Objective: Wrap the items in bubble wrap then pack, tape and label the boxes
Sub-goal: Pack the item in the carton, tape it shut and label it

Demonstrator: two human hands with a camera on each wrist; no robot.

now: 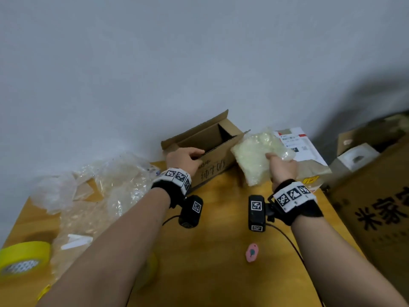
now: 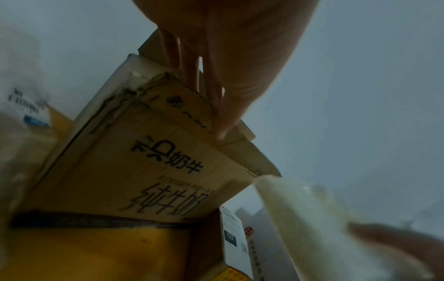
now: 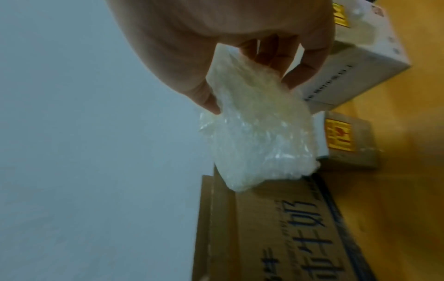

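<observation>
An open brown cardboard box with black printing stands at the table's far edge, against the wall. My left hand grips its near wall at the rim. In the left wrist view the fingers hook over the rim and the thumb lies on the outer face of the box. My right hand holds a pale bubble-wrapped bundle in the air just right of the box opening. In the right wrist view thumb and fingers pinch the bundle near its top. What is inside the wrap is hidden.
Loose bubble wrap covers the table's left side, with a yellow tape roll at the near left corner. A small pink object lies near the front. A labelled white box sits right of the open box. A large brown carton stands beyond the table's right edge.
</observation>
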